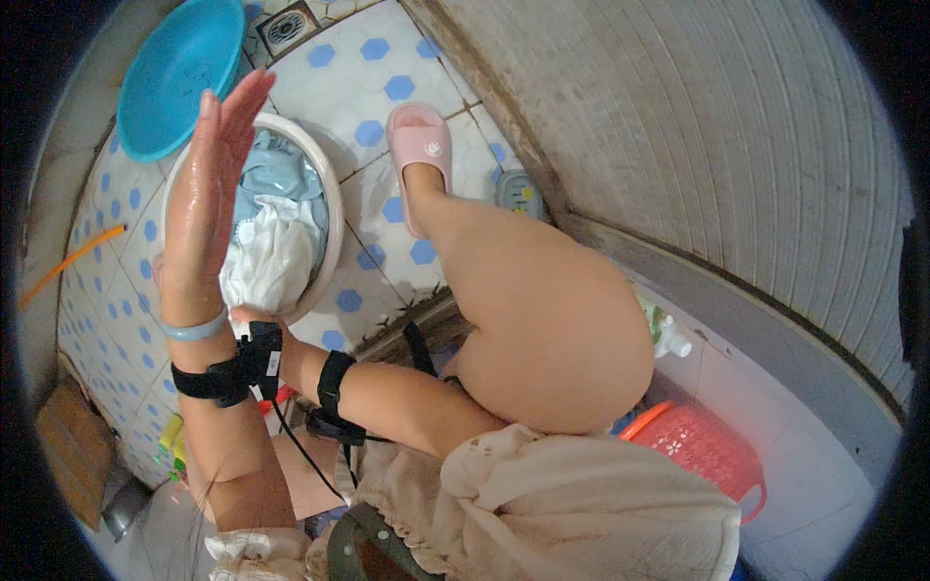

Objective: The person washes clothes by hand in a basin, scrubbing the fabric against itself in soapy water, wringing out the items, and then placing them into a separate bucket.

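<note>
My left hand (225,167) is raised at the left, wet, its fingers extended and holding nothing. It overlaps the rim of a round whitish basin (336,210) on the floor. In the basin lie wet light-blue cloth (280,171) and a bunched white cloth (276,250). My right hand (254,315) is low beside the basin's near rim, at the white cloth. My left wrist and a black strapped device mostly hide it, so its grip cannot be seen. A pale-blue band circles my left wrist, and black straps are around both forearms.
A blue plastic basin (178,80) leans near a floor drain (285,26). My foot wears a pink slipper (421,141); beside it lies a grey soap dish (519,193). A red plastic basket (701,447) and capped bottles (672,338) are at the right. An orange hose (76,258) lies left.
</note>
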A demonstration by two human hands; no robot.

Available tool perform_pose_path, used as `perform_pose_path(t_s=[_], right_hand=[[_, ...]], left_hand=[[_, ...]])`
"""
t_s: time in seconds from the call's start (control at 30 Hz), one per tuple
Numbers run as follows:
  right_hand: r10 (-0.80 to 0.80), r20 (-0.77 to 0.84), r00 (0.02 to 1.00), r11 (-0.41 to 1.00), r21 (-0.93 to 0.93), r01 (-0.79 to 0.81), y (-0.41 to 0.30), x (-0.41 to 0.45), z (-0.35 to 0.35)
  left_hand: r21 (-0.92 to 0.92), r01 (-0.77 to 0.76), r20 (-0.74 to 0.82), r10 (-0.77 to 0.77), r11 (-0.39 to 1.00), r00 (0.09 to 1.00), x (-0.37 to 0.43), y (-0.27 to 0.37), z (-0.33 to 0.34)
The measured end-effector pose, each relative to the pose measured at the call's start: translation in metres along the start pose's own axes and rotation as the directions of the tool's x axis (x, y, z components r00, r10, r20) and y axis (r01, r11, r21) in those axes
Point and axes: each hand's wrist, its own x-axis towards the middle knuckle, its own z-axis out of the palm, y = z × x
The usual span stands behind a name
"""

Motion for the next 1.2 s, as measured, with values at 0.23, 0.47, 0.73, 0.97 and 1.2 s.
perform_pose_path(t_s=[0.23,0.47,0.73,0.97,1.2], right_hand=[[-0.468,-0.268,0.842,0.746,-0.63,0.214,-0.115,0.068,-0.11],[-0.488,-0.25,0.836,0.683,-0.706,0.187,-0.139,0.084,-0.104],[-0.485,-0.231,0.843,0.656,-0.734,0.176,-0.155,0.085,-0.096],[-0.471,-0.191,0.861,0.642,-0.743,0.187,-0.172,0.098,-0.091],[-0.369,-0.125,0.921,0.619,-0.772,0.143,-0.178,0.093,-0.065]], left_hand=[[-0.166,-0.055,0.155,0.081,0.985,0.985,0.047,-0.011,0.046],[0.115,0.003,0.971,-0.113,0.993,0.212,0.017,-0.074,0.161],[-0.03,0.515,0.955,-0.128,0.856,0.268,0.023,-0.059,0.152],[-0.365,0.563,0.835,-0.008,0.741,0.551,0.032,-0.062,0.127],[-0.456,0.422,0.423,-0.226,0.783,0.877,0.054,-0.08,0.055]])
